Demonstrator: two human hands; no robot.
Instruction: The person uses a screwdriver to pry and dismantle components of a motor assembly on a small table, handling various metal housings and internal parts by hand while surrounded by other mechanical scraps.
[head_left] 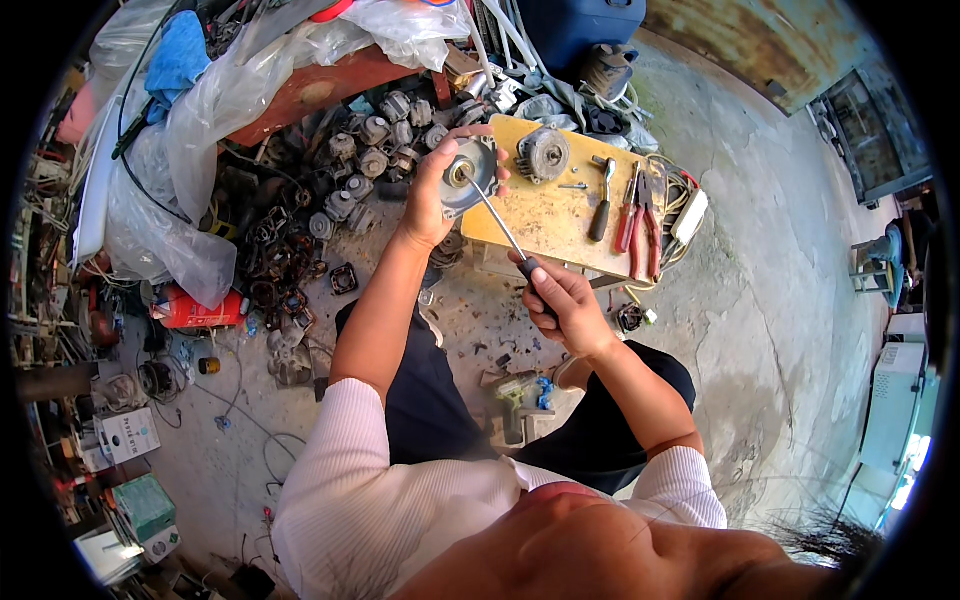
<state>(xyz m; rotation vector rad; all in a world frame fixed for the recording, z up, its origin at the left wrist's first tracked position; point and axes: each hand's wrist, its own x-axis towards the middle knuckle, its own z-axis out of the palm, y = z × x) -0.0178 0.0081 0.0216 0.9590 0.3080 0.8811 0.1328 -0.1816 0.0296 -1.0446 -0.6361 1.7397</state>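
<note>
My left hand grips a round grey metal motor end cover by its rim, above the left edge of a yellow-topped low table. In my right hand is a screwdriver with a dark handle and a long thin shaft. Its tip meets the hub at the cover's centre. On the table just beyond stands a motor body with its shaft showing. Right of that lie a ratchet wrench with a dark grip, red-handled pliers and a red-handled screwdriver.
Many small motors are heaped on the floor left of the table. A power drill lies between my feet. Coiled cable and a white power strip hang at the table's right edge. Plastic sheeting drapes over clutter at the far left.
</note>
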